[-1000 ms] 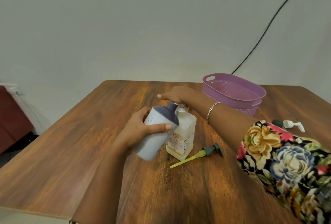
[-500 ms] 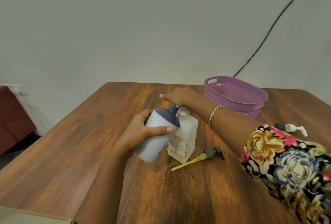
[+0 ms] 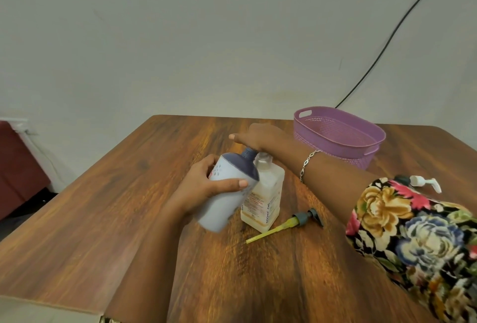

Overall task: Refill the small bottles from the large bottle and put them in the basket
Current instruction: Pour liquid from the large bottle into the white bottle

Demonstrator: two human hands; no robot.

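Observation:
My left hand grips the large pale-blue bottle with a dark blue shoulder, tilted so its neck leans to the right. My right hand is closed over the top of that neck, so the cap is hidden. Right beside it stands a small square translucent bottle with an open neck and a little yellowish liquid at the bottom. Its grey pump with a yellow tube lies on the table to its right. The purple basket sits at the back right, with nothing visible inside.
A white pump head lies at the right, partly behind my flowered sleeve. The wooden table reaches the wall. A black cable runs down the wall behind the basket.
Both hands stay on the large bottle, which holds its tilt beside the small bottle. Only the camera view has shifted slightly.

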